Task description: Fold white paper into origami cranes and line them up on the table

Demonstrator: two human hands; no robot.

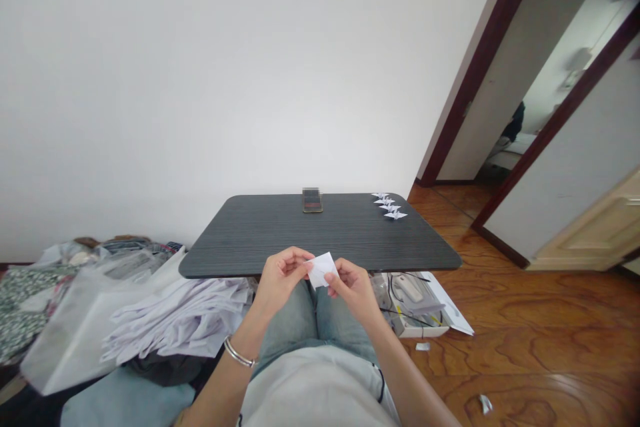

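A small folded piece of white paper (323,268) is held between my two hands, just in front of the near edge of the dark table (260,230) and above my lap. My left hand (285,273) pinches its left side between thumb and fingers. On the right side, my right hand (351,283) grips it with the thumb on top and the fingers behind. Fold lines show on the paper, though its exact shape is partly covered by my fingers. Several white paper cranes (395,215) stand in a row at the table's back right.
A phone (313,200) leans at the table's back edge against the wall. Clothes and a pile of white cloth (180,320) lie to the left. Below the table's right side sits a white box (420,330) with cables. Paper scraps (485,404) lie on the wooden floor.
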